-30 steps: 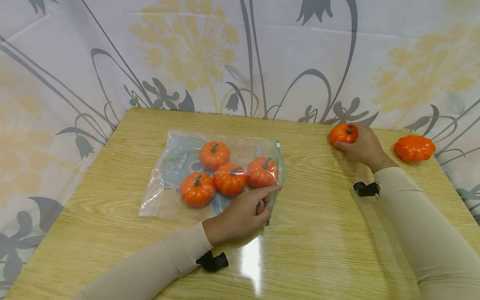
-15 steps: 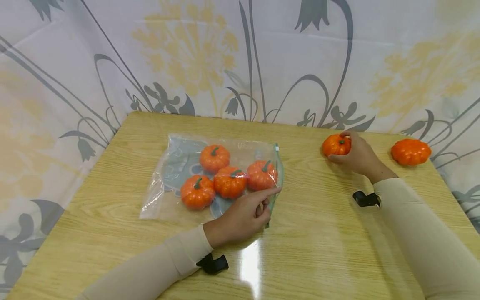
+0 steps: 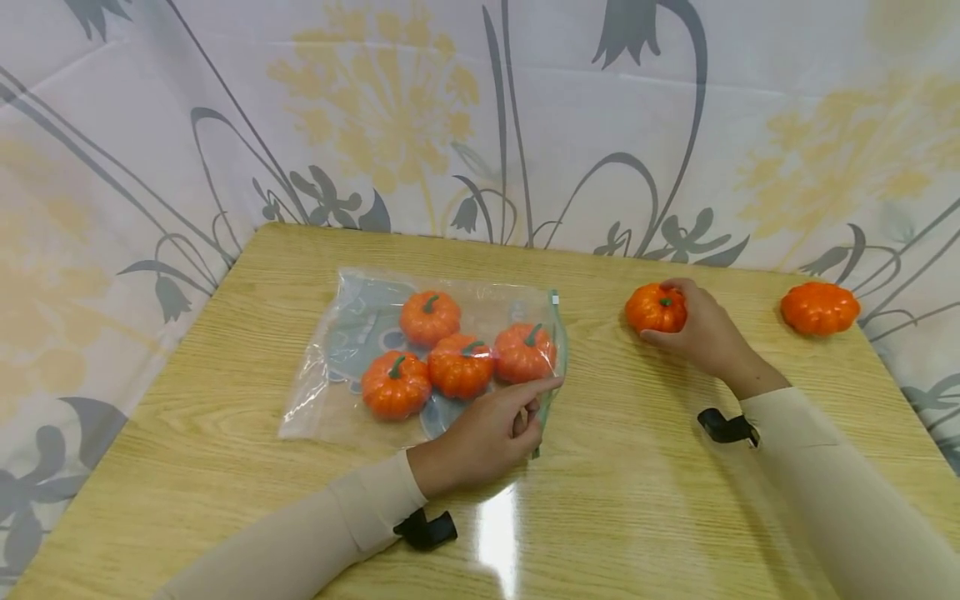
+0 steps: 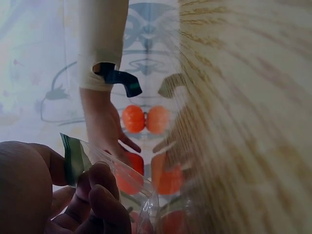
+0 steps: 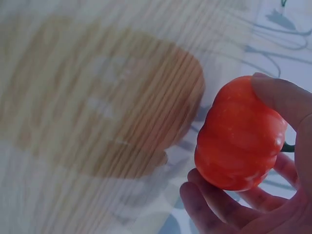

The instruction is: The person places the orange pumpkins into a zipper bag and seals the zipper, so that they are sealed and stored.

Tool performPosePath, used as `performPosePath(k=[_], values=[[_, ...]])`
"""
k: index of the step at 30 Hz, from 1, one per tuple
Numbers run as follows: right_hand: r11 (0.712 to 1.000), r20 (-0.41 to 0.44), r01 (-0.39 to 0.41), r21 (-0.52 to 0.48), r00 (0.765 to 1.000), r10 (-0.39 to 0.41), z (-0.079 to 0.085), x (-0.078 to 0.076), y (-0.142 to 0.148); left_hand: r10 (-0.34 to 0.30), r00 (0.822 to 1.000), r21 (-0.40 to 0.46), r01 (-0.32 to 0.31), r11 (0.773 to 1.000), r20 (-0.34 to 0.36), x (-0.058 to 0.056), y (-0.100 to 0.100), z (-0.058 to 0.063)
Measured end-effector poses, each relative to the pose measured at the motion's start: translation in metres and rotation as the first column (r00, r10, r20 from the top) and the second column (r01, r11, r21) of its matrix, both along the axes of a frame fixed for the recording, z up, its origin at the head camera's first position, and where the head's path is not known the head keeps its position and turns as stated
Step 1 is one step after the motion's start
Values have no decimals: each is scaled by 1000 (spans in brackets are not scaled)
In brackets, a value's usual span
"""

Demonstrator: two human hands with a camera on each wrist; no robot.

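In the head view a clear zip bag (image 3: pixel 303 396) with a green closure lies on the table, several small orange toy pumpkins (image 3: pixel 395 385) inside it. My left hand (image 3: pixel 480 437) holds the bag's open edge, index finger stretched along the rim. The left wrist view shows its fingers curled at the green strip (image 4: pixel 74 161). My right hand (image 3: pixel 708 333) grips a toy pumpkin (image 5: pixel 239 134), green stem toward the palm, thumb on one side and fingers on the other. This pumpkin (image 3: pixel 655 309) is right of the bag's mouth, over the table.
Another orange pumpkin (image 3: pixel 820 309), no stem showing, lies at the far right of the wooden table (image 3: pixel 600 517). A patterned cloth (image 3: pixel 570 125) hangs along the table's back edge and left side. Both wrists wear black straps (image 3: pixel 726 427).
My right hand has carried the pumpkin left and toward me, closer to the bag. The left hand stays at the bag's edge. The camera view has shifted slightly.
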State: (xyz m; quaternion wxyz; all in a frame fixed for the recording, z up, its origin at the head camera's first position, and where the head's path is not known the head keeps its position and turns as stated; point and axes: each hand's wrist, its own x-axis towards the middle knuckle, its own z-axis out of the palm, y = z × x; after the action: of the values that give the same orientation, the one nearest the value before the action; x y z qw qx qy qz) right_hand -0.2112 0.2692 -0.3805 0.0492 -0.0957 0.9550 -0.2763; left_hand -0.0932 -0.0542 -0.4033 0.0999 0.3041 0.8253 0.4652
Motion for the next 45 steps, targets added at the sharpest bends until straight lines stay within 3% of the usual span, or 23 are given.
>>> performPosePath(k=[8, 16, 23, 36, 45], values=[[999, -32, -34, -8, 999, 34, 6, 17, -15, 5, 1000, 9, -5, 1000, 15, 1, 0, 0], [992, -101, -117, -56, 989, 111, 11, 38, -36, 4, 1000, 5, -4, 1000, 15, -1, 0, 1], [982, -103, -169, -88, 982, 160, 9, 50, -50, 14, 1000, 8, -14, 1000, -5, 0, 0, 1], [974, -167, -216, -67, 965, 203, 3, 70, -63, 16, 999, 2, -16, 1000, -28, -1, 0, 3], [974, -145, -209, -91, 970, 195, 2, 80, -69, 13, 1000, 10, -13, 1000, -9, -1, 0, 3]])
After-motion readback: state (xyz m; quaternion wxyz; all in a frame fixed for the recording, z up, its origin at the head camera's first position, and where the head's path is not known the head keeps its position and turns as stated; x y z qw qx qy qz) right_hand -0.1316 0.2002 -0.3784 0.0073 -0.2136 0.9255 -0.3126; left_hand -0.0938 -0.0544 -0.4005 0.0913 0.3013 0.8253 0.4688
